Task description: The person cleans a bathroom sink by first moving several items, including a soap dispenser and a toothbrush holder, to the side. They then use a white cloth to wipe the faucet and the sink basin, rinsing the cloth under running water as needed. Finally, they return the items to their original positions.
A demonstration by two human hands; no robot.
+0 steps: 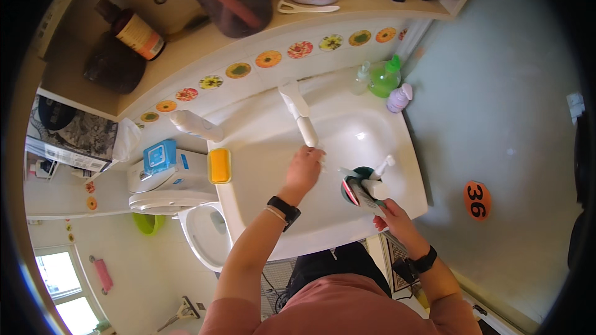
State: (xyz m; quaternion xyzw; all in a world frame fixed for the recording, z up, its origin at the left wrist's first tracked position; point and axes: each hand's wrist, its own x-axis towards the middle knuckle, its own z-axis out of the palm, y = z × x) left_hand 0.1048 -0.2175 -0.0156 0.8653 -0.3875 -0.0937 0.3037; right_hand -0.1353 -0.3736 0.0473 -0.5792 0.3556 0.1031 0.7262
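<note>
My left hand (pixel 305 167) is just under the spout of the white faucet (pixel 306 130), over the sink basin; a small clear or white thing shows at its fingertips, too blurred to name, and its grip cannot be told. Over the right part of the white sink (pixel 274 209), my right hand (pixel 396 218) grips the lower end of a flat tube (pixel 363 195) with a red and white edge. The tube leans in a dark green cup (pixel 347 195), which also holds a white container (pixel 376 189) and a white-headed item (pixel 384 165).
Pump bottles (pixel 385 79) stand at the sink's back right corner. A yellow soap bar (pixel 220 166) in its dish and a white bottle (pixel 198 125) are on the left. Above the faucet juts a wooden shelf (pixel 186 51) with toiletries. The toilet (pixel 205 235) stands at left.
</note>
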